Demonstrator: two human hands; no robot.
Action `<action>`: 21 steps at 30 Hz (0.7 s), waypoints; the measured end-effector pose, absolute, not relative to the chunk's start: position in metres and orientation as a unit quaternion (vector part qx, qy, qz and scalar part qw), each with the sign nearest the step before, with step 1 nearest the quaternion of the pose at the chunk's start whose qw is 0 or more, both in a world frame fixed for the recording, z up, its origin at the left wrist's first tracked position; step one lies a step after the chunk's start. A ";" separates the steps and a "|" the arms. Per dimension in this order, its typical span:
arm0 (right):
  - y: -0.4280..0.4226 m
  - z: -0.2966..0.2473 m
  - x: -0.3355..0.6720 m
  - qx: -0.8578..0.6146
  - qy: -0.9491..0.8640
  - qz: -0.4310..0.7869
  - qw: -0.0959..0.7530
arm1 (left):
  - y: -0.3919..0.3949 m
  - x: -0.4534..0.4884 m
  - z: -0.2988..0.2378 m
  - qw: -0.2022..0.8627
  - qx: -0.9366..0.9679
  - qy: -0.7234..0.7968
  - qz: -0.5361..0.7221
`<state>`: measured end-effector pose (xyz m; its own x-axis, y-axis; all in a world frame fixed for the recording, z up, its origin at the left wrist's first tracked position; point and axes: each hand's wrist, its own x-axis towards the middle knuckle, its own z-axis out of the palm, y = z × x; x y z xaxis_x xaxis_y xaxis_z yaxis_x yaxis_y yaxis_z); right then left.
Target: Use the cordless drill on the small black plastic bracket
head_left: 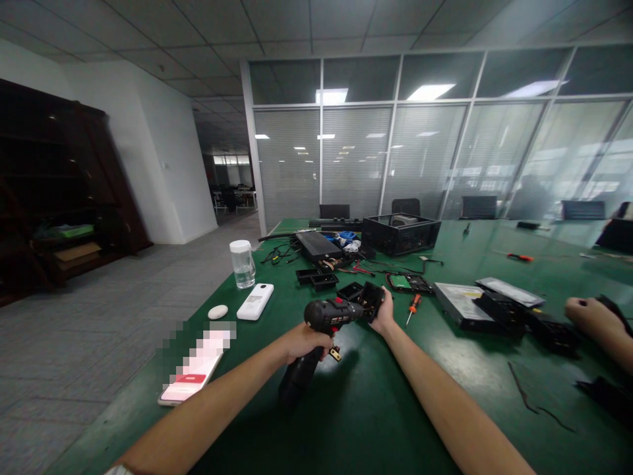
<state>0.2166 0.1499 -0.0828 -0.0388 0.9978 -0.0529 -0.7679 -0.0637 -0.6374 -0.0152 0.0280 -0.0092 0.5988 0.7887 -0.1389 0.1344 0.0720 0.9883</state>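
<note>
My left hand (307, 344) is wrapped round the grip of a black cordless drill (326, 315) with red details. The drill points right, its tip meeting a black plastic box-like part (372, 300). That part is gripped by my right hand (384, 313), which holds it up from its right side. Whether the bit touches a screw in it cannot be made out. A small brass-coloured piece (335, 354) shows just below my left hand. Behind the held part lie more black plastic trays (324, 282). An orange-handled screwdriver (414, 307) rests to the right of my right hand.
On the green table (366, 422) stand a water bottle (242, 265), a white power bank-like device (255, 301) and a phone (195, 373). Farther back are a black metal case (401, 232) and cables. Right: a metal drive (467, 305) and another person's hand (593, 318).
</note>
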 end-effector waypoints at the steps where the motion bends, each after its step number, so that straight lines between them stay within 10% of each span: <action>1: 0.150 -0.084 0.217 -0.252 -0.227 0.684 0.646 | 0.028 -0.015 -0.009 0.636 0.628 0.366 0.257; 21: 0.151 -0.085 0.217 -0.250 -0.220 0.689 0.644 | 0.029 -0.017 -0.014 0.633 0.633 0.356 0.267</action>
